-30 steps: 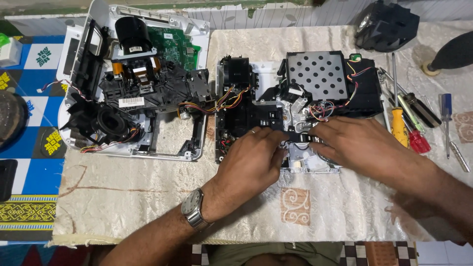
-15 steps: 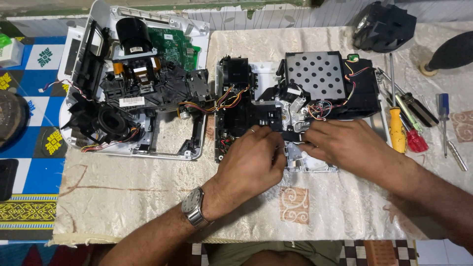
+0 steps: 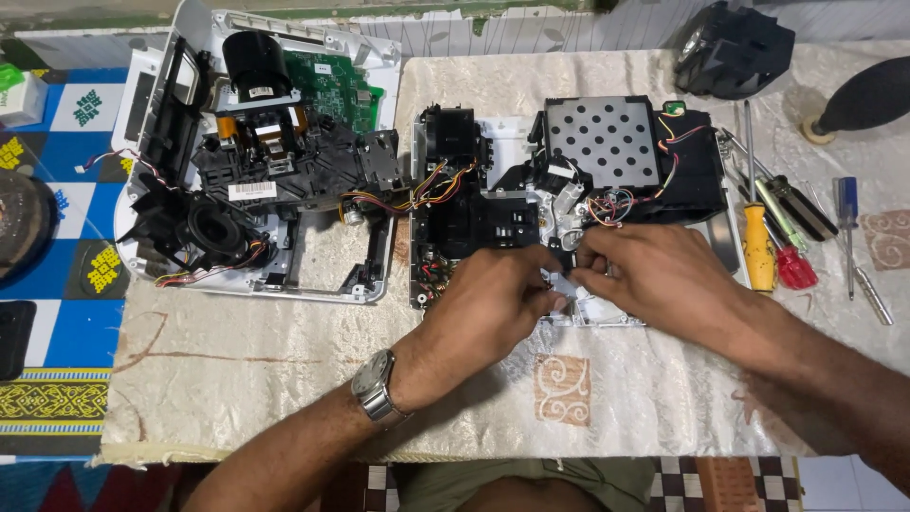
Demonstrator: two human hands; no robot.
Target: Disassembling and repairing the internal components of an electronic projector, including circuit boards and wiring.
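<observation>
Two opened projectors lie on a cream cloth. My left hand [image 3: 493,303], with a metal wristwatch, and my right hand [image 3: 649,280] meet over the front edge of the right projector chassis [image 3: 493,213]. Their fingertips pinch a small white part [image 3: 561,284] between them, just below a silver bracket and a bundle of coloured wires [image 3: 607,204]. A perforated metal shield [image 3: 607,137] covers the chassis' upper right. The left projector [image 3: 256,180] shows a black lens barrel, a green circuit board and a black fan duct; neither hand touches it.
Several screwdrivers [image 3: 758,242] with yellow, red and blue handles lie to the right of the chassis. A black housing part [image 3: 735,47] sits at the top right, a dark rounded object [image 3: 867,95] at the far right. A blue patterned mat [image 3: 66,237] lies at the left.
My right hand has slid left toward my left hand, and both now close on the small white part at the chassis' front edge. The projectors and tools have not moved.
</observation>
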